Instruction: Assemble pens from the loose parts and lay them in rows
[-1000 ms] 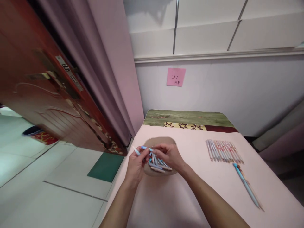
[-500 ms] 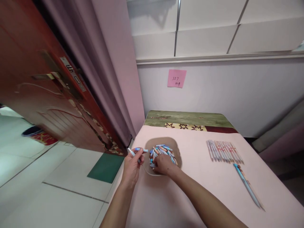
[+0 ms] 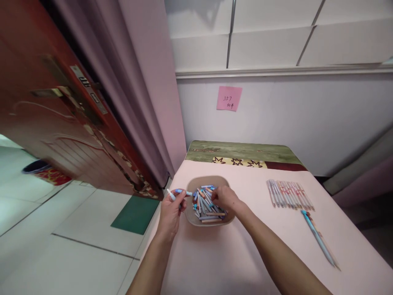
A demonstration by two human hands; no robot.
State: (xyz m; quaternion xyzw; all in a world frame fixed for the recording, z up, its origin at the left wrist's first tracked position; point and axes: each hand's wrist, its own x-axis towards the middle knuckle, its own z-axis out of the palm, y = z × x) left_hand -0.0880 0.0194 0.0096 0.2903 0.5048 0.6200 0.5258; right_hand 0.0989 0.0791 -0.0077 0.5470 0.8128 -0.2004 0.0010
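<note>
A beige bin [image 3: 189,217] on the pink-covered table holds many loose pen parts [image 3: 207,207], blue, white, grey and orange. My left hand [image 3: 172,209], at the bin's left rim, is closed on slim blue and white pen pieces. My right hand [image 3: 224,197] reaches over the bin's right side with its fingers pinched together among the parts; what they hold, if anything, is hidden. To the right lies a row of pens [image 3: 290,195] side by side. Below that row, a blue pen and a brownish one [image 3: 321,241] lie slanted together.
Behind the pink cover [image 3: 251,246] shows a green patterned strip [image 3: 239,149] of the table. A pink note [image 3: 229,98] is stuck on the wall. A red door [image 3: 76,135] and purple curtain stand at the left, with a bucket [image 3: 49,173] on the floor.
My right hand has risen from the middle of the bin towards its upper right, uncovering more pen parts. My left hand stays in nearly the same place with its pieces.
</note>
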